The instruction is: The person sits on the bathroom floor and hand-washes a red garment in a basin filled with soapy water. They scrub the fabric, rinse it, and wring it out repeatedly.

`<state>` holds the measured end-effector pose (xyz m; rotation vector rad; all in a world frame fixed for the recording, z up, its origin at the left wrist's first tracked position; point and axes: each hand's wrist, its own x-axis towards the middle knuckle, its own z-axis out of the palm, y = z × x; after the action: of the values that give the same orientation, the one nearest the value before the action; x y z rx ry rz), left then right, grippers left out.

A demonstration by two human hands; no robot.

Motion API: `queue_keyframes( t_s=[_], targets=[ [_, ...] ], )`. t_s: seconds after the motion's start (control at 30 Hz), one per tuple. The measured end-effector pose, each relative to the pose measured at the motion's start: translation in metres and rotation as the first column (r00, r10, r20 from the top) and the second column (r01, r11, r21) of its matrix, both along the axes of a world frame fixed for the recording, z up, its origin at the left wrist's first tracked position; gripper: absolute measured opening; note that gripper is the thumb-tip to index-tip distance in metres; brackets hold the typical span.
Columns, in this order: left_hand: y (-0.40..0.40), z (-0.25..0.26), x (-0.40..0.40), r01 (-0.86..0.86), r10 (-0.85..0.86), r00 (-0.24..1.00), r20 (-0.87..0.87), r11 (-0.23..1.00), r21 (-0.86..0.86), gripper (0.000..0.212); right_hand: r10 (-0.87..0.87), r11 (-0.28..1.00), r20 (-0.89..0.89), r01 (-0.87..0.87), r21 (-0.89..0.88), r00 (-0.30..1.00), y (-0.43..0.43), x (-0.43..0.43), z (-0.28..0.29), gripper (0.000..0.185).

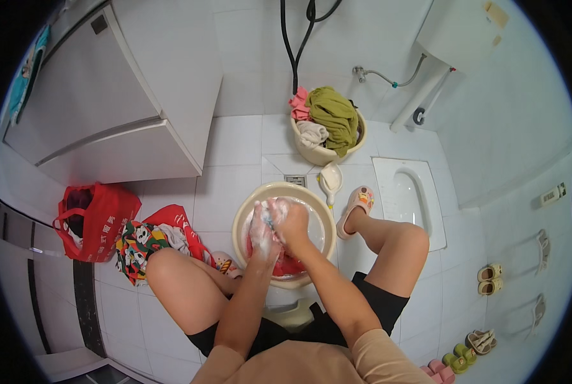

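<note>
Both hands are together over a cream plastic basin (pixel 331 216) on the floor between my feet. White suds cover much of my left hand (pixel 262 237), whose fingers point away from me. My right hand (pixel 293 223) is curled and pressed against it from the right. Pinched between them is a small sudsy cloth (pixel 268 218) with a bluish patch; foam and fingers hide most of its shape. Below the hands, a wet red cloth (pixel 288 266) lies in the basin, in foamy water (pixel 316 230).
Beyond the basin stand a floor drain (pixel 295 181), a cream scoop (pixel 331 180) and a tub (pixel 314 154) heaped with clothes (pixel 334 115). A squat toilet (pixel 410 197) is at right. Red bags (pixel 108 225) and patterned cloth (pixel 139 245) lie left, by a white cabinet (pixel 123 149).
</note>
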<state>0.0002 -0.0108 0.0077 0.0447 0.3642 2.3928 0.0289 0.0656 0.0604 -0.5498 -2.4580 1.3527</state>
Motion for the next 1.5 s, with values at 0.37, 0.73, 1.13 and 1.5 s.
queue_keyframes(
  t_s=[0.37, 0.73, 1.13, 1.5],
  targets=[
    [0.010, 0.012, 0.000, -0.037, 0.112, 0.963, 0.245, 0.956, -0.292, 0.037, -0.092, 0.927, -0.258, 0.178, 0.331, 0.962, -0.015, -0.002, -0.035, 0.039],
    [0.013, 0.013, 0.012, -0.192, 0.290, 0.950, 0.121, 0.841, -0.506, 0.041, -0.135, 0.981, 0.236, 0.097, 0.165, 0.962, 0.017, -0.011, -0.017, 0.024],
    [0.017, 0.039, 0.015, 0.058, 0.015, 0.978, 0.206, 0.937, -0.345, 0.048, -0.305, 0.917, 0.016, 0.298, -0.264, 0.952, 0.051, -0.024, -0.061, 0.044],
    [-0.004, 0.027, -0.018, -0.114, 0.050, 0.992, -0.119, 0.774, -0.623, 0.039, -0.110, 0.876, -0.126, 0.036, -0.481, 0.986, 0.019, 0.005, 0.020, 0.027]
  ],
)
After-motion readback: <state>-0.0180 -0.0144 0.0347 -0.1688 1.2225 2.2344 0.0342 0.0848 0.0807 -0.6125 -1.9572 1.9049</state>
